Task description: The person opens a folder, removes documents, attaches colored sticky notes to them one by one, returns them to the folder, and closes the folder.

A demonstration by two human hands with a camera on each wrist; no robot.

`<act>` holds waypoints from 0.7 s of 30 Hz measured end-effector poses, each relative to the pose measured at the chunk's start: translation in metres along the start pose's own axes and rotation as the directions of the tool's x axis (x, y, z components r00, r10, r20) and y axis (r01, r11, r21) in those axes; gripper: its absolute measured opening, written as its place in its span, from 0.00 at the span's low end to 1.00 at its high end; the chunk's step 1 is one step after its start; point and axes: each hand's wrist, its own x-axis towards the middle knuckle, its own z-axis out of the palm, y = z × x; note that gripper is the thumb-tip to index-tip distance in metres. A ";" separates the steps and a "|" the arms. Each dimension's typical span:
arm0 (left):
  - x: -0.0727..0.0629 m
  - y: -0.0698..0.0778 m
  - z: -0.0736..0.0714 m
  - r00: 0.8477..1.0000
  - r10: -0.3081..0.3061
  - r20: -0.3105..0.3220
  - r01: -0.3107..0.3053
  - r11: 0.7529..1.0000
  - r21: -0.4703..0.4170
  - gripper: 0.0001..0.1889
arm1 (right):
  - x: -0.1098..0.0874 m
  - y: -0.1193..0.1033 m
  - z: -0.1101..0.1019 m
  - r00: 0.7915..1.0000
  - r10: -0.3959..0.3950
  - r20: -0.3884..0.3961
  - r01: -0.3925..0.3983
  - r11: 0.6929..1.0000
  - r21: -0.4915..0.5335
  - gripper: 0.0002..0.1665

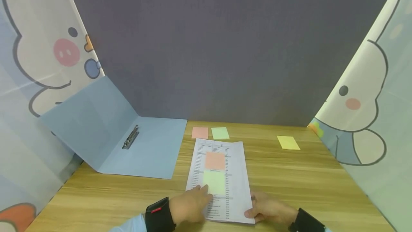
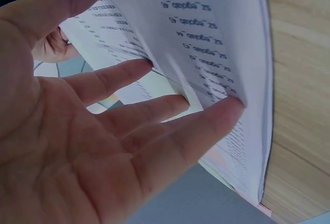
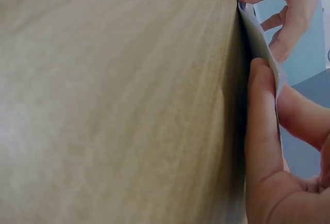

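Note:
A stack of printed sheets [image 1: 238,178] lies on the wooden table in front of me. Stuck on its top page are a pink sticky note [image 1: 215,160] and, just below it, a pale green sticky note [image 1: 214,181]. My left hand [image 1: 191,203] rests its fingertips on the page near the green note's lower edge; in the left wrist view its fingers [image 2: 180,146] are extended against the paper. At the lower right corner, my right hand [image 1: 271,208] pinches the sheets, thumb on top and fingers [image 3: 263,126] underneath, with that edge raised off the table.
An open blue folder [image 1: 154,153] with a metal clip [image 1: 131,137] lies at the left, its cover tilted up. Behind the sheets are a pink note pad [image 1: 200,132] and a green one [image 1: 220,133]. A yellow pad [image 1: 288,143] lies to the right. A grey panel [image 1: 206,53] stands behind.

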 end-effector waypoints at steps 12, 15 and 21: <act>-0.002 0.004 0.003 1.000 0.009 -0.001 -0.009 1.000 -0.006 0.30 | 0.002 0.007 0.001 1.000 -0.030 -0.008 0.030 0.999 -0.025 0.31; 0.000 0.006 0.005 0.998 0.039 -0.043 -0.039 0.999 0.016 0.27 | 0.003 0.006 0.003 0.999 -0.033 -0.008 0.033 0.999 -0.027 0.31; 0.001 0.009 0.006 0.986 0.108 -0.131 -0.101 0.993 0.054 0.10 | 0.004 0.007 0.000 0.999 -0.039 0.016 0.040 0.999 -0.016 0.29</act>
